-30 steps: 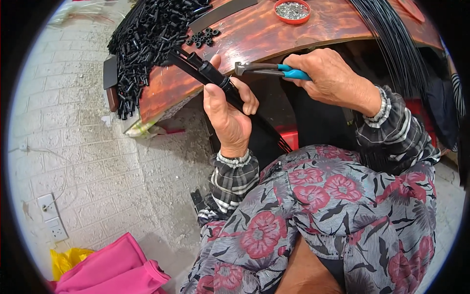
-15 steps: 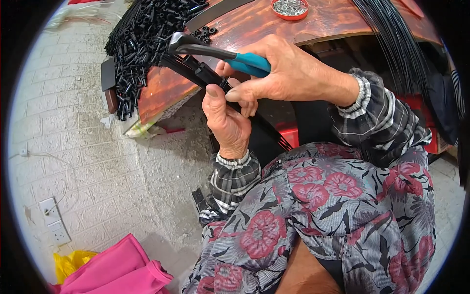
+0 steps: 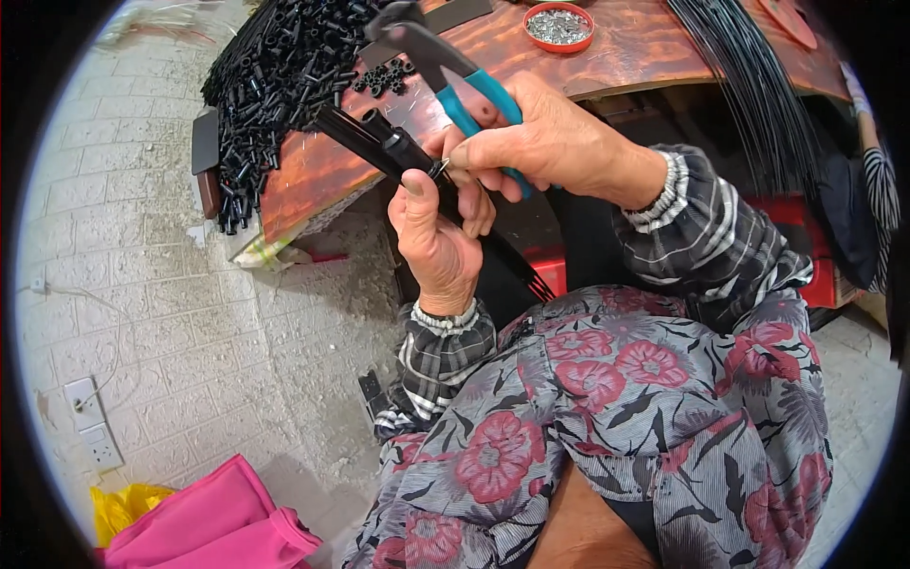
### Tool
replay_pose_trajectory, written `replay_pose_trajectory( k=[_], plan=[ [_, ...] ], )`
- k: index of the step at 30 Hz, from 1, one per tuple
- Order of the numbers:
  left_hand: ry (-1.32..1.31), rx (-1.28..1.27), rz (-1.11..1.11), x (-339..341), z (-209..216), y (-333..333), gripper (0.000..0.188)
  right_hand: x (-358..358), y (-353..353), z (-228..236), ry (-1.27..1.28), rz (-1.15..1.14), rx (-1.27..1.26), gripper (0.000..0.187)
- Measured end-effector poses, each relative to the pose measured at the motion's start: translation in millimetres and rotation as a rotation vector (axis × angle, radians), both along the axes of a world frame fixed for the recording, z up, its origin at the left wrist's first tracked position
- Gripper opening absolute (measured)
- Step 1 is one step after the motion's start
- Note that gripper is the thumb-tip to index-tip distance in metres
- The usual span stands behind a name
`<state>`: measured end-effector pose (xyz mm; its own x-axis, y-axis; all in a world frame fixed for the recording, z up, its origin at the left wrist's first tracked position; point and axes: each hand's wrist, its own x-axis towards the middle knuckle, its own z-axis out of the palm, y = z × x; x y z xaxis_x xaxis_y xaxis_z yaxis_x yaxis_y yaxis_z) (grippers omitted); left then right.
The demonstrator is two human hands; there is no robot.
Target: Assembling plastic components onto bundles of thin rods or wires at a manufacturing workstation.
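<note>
My left hand (image 3: 436, 232) is closed around a bundle of thin black rods (image 3: 355, 142), its thumb pointing up. A black tubular fitting (image 3: 403, 149) sits at the held spot. Teal-handled pliers (image 3: 479, 95) rest in my right hand (image 3: 559, 142), their dark head up over the table and their handles apart. The right thumb and forefinger pinch a tiny silvery piece (image 3: 445, 166) against the rods beside the fitting. The fingers behind the bundle are partly hidden.
A heap of short black tubes (image 3: 284, 85) covers the left of the brown table (image 3: 645, 47). Farther back stands a red round dish (image 3: 559, 47) of small metal bits. Long black rods (image 3: 749, 85) hang over the right edge. Pink cloth (image 3: 209, 522) lies at lower left.
The pliers have swung up and away from the rods, and their handles have spread. My right fingers now hold the tiny silvery piece by the fitting. The left hand keeps its grip.
</note>
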<state>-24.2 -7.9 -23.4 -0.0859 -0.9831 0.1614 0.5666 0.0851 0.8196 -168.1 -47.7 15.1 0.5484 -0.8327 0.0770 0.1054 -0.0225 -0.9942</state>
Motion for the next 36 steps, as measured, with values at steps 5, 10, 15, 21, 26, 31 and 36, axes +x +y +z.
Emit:
replay_pose_trajectory(
  k=[5, 10, 15, 21, 26, 31, 36],
  plan=[
    [-0.005, 0.029, -0.005, -1.8, -1.5, -2.3, 0.058, 3.8, 8.9, -3.9, -0.076, -0.068, 0.150, 0.021],
    [-0.001, 0.029, 0.028, -6.6, 2.4, -1.0, 0.058, 7.3, 13.8, -6.3, -0.157, -0.103, 0.092, 0.023],
    [-0.002, 0.012, 0.065, -2.6, 0.1, -7.2, 0.054, 1.3, 19.7, 0.4, -0.070, -0.046, 0.011, 0.030],
    [0.035, 0.031, 0.084, 7.9, -5.0, -7.3, 0.045, -36.3, 21.9, -18.7, 0.575, -0.266, -0.659, 0.040],
    [0.048, 0.042, 0.057, 7.4, -3.6, -7.4, 0.046, -37.0, 29.4, -23.1, 0.961, -0.234, -0.765, 0.059],
    [0.049, 0.067, 0.016, 7.8, -3.7, -8.6, 0.049, -30.1, 17.7, -25.5, 0.956, -0.286, -0.876, 0.065],
    [0.024, 0.048, -0.002, 6.2, -1.8, -8.6, 0.049, -30.4, 10.9, -29.9, 0.981, -0.412, -1.121, 0.065]
  ],
)
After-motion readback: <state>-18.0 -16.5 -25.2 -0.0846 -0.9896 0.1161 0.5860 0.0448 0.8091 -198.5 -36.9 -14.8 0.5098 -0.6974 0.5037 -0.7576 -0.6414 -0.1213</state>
